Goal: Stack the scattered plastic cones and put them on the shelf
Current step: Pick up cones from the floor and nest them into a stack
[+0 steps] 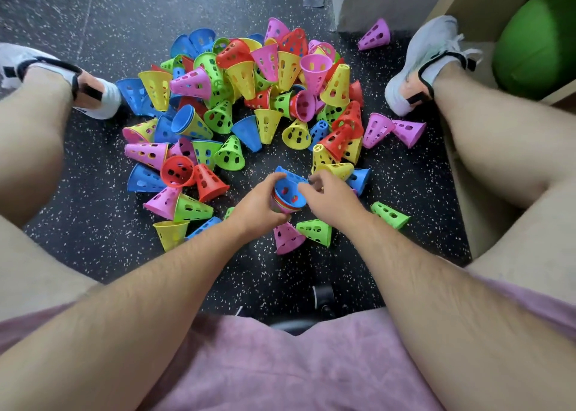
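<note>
1. Nearest me are my pink shorts (280, 364), with both forearms reaching down between my knees. I sit low so the cones are within easy reach.
2. My left hand (258, 205) is clenched round a small stack (288, 194) of nested cones. I hold it just above the floor (78, 223), mouths tipped toward me, so another cone can slide in.
3. A blue cone lies innermost, and red and other coloured rims show round it.
4. My right hand (327, 197) sits at the stack's rim with its fingers bent. I cannot tell whether they pinch the blue edge or merely touch it.
5. The main pile (265, 83) lies between my shoes, mostly loose and tumbled, so I judge the stacking is barely begun.
6. The wooden shelf (442, 2), which holds a green ball (536, 36), stands by my right foot, well apart from the stack.
</note>
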Demonstrator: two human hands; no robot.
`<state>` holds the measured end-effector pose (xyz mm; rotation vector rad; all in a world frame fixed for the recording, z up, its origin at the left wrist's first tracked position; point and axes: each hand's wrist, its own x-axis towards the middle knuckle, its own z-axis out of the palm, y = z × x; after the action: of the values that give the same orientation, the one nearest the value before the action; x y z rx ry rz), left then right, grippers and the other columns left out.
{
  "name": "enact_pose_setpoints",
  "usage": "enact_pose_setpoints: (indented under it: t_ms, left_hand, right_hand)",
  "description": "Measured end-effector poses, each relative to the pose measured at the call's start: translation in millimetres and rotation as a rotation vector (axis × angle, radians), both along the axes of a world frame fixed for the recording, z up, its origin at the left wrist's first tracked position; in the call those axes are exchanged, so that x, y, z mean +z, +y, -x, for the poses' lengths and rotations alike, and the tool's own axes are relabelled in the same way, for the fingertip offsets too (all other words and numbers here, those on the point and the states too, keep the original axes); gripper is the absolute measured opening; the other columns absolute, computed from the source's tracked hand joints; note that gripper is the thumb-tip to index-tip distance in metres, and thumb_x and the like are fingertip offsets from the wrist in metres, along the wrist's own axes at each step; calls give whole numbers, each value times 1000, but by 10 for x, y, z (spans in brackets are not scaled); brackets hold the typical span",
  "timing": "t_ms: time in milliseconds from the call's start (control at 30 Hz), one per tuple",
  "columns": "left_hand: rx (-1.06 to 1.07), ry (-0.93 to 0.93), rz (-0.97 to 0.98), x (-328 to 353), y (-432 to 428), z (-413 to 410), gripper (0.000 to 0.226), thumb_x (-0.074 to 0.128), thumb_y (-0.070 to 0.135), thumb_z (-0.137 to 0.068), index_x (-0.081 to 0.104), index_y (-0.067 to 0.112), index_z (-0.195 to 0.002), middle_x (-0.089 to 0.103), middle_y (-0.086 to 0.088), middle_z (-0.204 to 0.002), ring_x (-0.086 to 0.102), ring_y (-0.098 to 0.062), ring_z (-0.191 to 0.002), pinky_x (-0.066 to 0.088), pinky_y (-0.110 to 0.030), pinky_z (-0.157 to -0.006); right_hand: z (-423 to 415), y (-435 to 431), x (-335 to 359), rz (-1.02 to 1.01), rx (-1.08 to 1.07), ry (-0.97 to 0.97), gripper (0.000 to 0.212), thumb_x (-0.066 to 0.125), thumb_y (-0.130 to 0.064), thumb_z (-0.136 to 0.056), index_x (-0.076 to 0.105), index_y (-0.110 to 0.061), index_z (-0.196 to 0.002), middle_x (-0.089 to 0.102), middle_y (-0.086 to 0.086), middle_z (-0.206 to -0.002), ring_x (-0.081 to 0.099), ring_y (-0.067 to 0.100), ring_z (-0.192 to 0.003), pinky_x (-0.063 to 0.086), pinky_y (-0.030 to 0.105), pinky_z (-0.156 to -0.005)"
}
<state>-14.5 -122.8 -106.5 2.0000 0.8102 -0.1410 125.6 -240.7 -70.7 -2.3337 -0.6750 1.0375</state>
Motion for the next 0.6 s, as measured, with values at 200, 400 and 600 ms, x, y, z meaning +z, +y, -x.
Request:
enact_pose_setpoints:
  t_ms: [200,400,600]
  left_hand:
    - [40,15,20,-47,-43,63,82,77,13,-82,36,31,-151,59,7,-131,62,-11,-110,44,-23,-86]
    - [98,57,49,-24,-98,103,85,73,15,-80,32,39,-150,55,3,-134,65,-11,-92,43,-18,-63]
    - [111,25,59,29,-151,172,84,73,14,-80,32,36,-150,56,-1,-131,66,-12,-92,51,-22,-69]
  right_hand:
    - [-77,-175,-195,457,-76,-169,39,51,-48,-87,58,-15,-107,64,3,-93,60,27,-81,44,32,-64]
    - [78,-173,-247,651,27,-127,24,54,-18,-91,59,-6,-111,61,8,-96,57,24,-76,48,33,-66]
    - [165,-168,-208,665,84,-156,34,60,-30,-93,60,-5,-116,63,9,-102,57,26,-78,44,32,-58]
